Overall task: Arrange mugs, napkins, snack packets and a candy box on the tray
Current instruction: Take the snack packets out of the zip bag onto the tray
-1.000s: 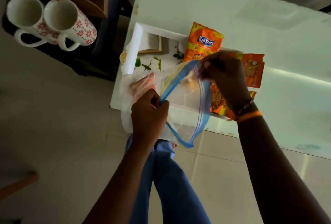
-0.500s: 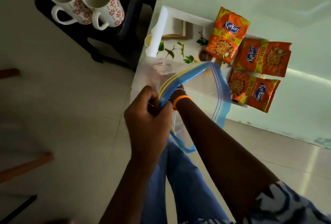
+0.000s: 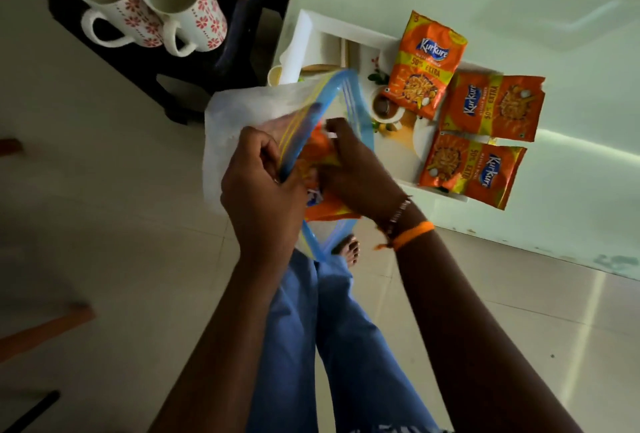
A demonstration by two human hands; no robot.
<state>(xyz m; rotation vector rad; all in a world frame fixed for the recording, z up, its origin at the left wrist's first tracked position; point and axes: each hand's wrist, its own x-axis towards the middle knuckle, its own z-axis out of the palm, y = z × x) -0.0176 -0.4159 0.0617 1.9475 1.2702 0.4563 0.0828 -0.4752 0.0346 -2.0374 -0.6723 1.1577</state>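
Head view: left hand [image 3: 263,187] fingers pinch the zip bag [image 3: 242,121] rim; right hand [image 3: 353,169] fingers grip a snack packet [image 3: 322,155] inside.

Both hands [image 3: 304,176] on zip bag [image 3: 242,114], packet [image 3: 322,155] inside

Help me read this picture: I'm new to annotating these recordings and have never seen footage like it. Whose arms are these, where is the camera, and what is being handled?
There is no machine here. A person wears a wide-angle camera on the head, so you look down along their own arms to their legs and the floor. The left hand holds open the rim of a clear zip bag with a blue seal. The right hand reaches into it and grips an orange snack packet. On the pale table lies a white tray with three more snack packets resting on it. Two flowered mugs stand apart on a dark stool at upper left.
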